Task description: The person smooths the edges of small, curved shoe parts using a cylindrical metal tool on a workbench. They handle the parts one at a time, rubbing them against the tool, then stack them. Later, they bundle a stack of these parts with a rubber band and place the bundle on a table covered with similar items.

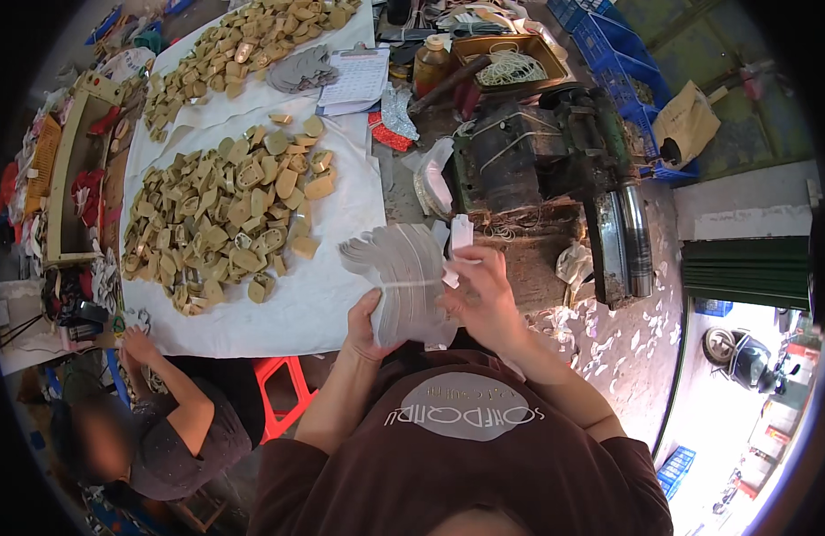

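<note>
A thick stack of grey, curved flat pieces (404,255) stands on edge in front of my chest, by the near right corner of the white-covered table. My left hand (366,326) is closed round its lower left side, the thumb pressed on the face. A thin pale band (417,283) crosses the stack toward my right hand (484,290). The fingers of that hand are bent and pinched at the stack's right edge, seemingly on the band; their tips are partly hidden. Just beyond them lies a white strip-like piece (463,234).
Heaped tan-gold pieces (225,214) cover the white sheet (354,179). Behind are a clipboard (359,76), a brown bottle (432,64) and a tray of pale bands (511,67). A dark machine (538,152) stands right. Another person (180,420) sits left, near a red stool (283,393).
</note>
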The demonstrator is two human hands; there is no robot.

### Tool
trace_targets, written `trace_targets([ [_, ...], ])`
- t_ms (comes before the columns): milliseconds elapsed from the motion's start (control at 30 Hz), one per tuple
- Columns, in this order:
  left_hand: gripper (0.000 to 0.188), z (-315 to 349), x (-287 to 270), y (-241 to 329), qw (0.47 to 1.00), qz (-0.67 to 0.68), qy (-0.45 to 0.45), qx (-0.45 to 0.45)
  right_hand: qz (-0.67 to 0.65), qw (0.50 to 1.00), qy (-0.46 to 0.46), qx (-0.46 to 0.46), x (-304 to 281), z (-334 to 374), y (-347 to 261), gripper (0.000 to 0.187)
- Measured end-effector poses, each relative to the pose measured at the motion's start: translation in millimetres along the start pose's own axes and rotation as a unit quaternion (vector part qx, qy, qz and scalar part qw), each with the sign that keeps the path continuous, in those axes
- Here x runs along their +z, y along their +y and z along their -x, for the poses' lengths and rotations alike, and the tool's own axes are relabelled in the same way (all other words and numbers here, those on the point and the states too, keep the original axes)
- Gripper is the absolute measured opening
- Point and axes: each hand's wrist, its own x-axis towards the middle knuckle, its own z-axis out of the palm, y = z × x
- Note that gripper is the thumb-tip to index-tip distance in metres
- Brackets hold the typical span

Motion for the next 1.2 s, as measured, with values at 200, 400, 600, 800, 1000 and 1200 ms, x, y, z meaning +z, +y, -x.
trace_targets([
  [200, 0.064, -6, -12, -1, 0.984, -0.175, 0.012, -0.028, 0.027, 0.999, -0.013, -0.01, 11, 5, -13, 0.04],
  [400, 0.064, -11, 5, -10, 0.995, -0.054, 0.087, -0.006, -0.01, 0.999, -0.034, 0.009, 11, 0, -7, 0.027],
  [600, 0.048, -10, 11, -10, 0.983, -0.125, 0.131, -0.006, 0.003, 0.995, -0.098, -0.01, 4, 1, -11, 0.019],
  [800, 0.041, -19, 2, -13, 0.963, -0.127, 0.226, 0.07, -0.134, 0.976, -0.092, 0.142, 13, 2, -14, 0.019],
  [1000, 0.044, -16, 1, -8, 0.925, -0.304, 0.226, 0.015, -0.049, 0.969, -0.16, 0.179, 24, 5, -10, 0.033],
  [1200, 0.041, -29, -15, -4, 0.94, -0.215, 0.262, 0.038, 0.022, 0.973, -0.203, 0.107, 32, 6, -11, 0.024],
])
